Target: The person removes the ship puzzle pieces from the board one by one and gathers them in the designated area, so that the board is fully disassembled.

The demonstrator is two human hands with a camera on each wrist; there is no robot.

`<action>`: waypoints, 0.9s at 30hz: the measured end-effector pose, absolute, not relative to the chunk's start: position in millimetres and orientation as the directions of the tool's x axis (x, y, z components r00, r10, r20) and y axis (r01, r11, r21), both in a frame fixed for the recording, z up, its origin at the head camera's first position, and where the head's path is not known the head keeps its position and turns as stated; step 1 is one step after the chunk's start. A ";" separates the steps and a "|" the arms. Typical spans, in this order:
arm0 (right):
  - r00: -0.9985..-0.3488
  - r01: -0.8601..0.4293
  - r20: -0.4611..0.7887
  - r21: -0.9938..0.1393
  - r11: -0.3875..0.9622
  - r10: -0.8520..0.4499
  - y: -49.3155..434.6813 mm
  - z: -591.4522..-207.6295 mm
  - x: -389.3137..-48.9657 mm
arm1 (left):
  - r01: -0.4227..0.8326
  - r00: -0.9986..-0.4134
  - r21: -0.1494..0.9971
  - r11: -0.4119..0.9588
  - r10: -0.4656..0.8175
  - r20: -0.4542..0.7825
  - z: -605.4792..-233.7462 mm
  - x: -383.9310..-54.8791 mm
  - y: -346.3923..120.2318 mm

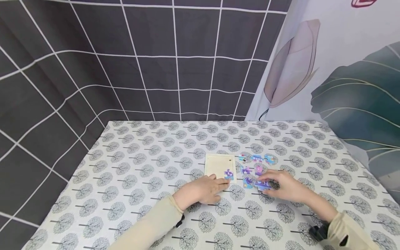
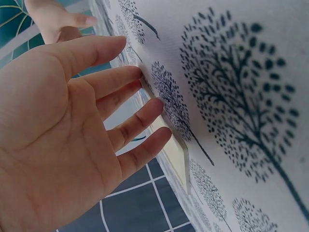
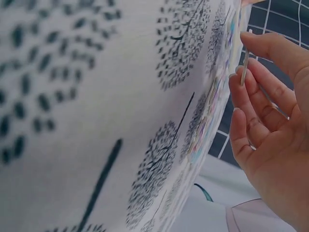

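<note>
My right hand (image 1: pixel 285 185) pinches a purple and blue jigsaw piece (image 1: pixel 263 185) between thumb and fingers. Seen from the right wrist, that jigsaw piece (image 3: pixel 245 65) is edge-on and raised off the cloth. A shallow pale wooden puzzle tray (image 1: pixel 215 165) lies on the table, with one purple and blue piece (image 1: pixel 229 174) in its near right corner. At the tray's near edge rests my left hand (image 1: pixel 207 189), fingers loosely extended. The left wrist view has its fingertips right by the tray's side (image 2: pixel 176 152).
Several loose jigsaw pieces lie in rough rows right of the tray, among them a pink one (image 1: pixel 258 169), a blue one (image 1: pixel 268 159) and a purple one (image 1: pixel 246 170). The tablecloth (image 1: pixel 140 198) has a tree print. A dark checked curtain (image 1: pixel 150 69) hangs behind.
</note>
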State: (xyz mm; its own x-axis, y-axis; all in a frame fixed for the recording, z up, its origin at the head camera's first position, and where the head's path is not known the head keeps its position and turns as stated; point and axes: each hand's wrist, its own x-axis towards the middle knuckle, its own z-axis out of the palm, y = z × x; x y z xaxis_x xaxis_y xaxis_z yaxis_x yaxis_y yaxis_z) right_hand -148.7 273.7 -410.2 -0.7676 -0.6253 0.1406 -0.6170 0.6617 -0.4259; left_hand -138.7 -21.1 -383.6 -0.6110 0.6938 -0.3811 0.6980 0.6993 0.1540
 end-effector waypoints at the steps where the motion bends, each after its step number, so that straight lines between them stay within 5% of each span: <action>1: -0.763 -0.624 0.150 -0.422 0.658 -0.629 274.4 -411.0 -148.5 | 0.696 -0.612 0.156 0.701 0.693 -0.382 -383.5 -138.7 -21.2; 27: -0.794 -0.576 0.106 -0.444 0.686 -0.599 278.7 -414.6 -153.0 | 0.691 -0.612 0.187 0.699 0.702 -0.364 -388.4 -142.3 -23.1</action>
State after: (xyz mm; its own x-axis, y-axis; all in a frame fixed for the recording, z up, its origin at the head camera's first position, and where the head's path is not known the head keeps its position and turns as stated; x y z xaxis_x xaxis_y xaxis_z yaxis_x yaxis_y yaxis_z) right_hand -153.0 278.7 -414.6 -0.7940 -0.5987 0.1055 -0.5764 0.6861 -0.4439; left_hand -142.3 -23.1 -388.4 -0.6116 0.7022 -0.3645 0.6906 0.6986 0.1871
